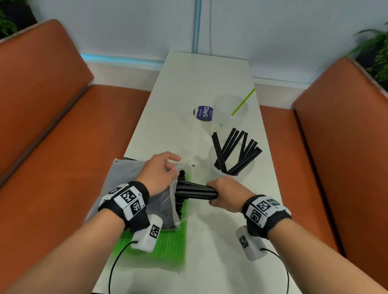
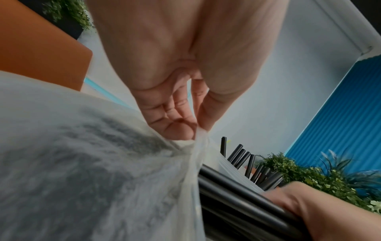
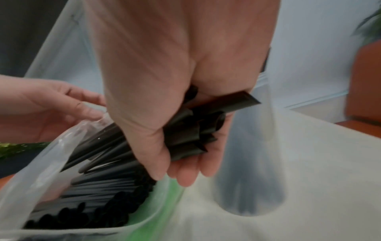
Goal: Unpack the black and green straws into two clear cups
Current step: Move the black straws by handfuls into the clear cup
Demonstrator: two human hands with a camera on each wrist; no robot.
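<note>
Between the two hands, a fistful of black straws bridges the gap from the mouth of a clear plastic bag to the right hand, whose fingers and thumb are wrapped tight around the bundle's cut ends; the right wrist view shows those angled tips poking out past the palm. That full-fist hold makes sense for a handful of smooth, slippery tubes, which would likely fan out or slide if only pinched. The left hand pinches the thin film of the bag's opening between thumb and fingers, seemingly to keep the mouth spread and the bag anchored while the bundle slides out sideways. More black straws lie inside the bag under the left hand, so the black batch is only partly unpacked. Beneath the left wrist and the black bag lies the pack of green straws, still flat on the white table and apparently waiting its turn. Just beyond the right hand stands a clear cup already holding a spread of black straws, close enough that the bundle needs only a short lift and a tilt to upright. Farther out past that stands a second clear cup with a single green straw leaning in it, and beside it a small purple label. Keeping one cup for each colour explains the separate placements.
</note>
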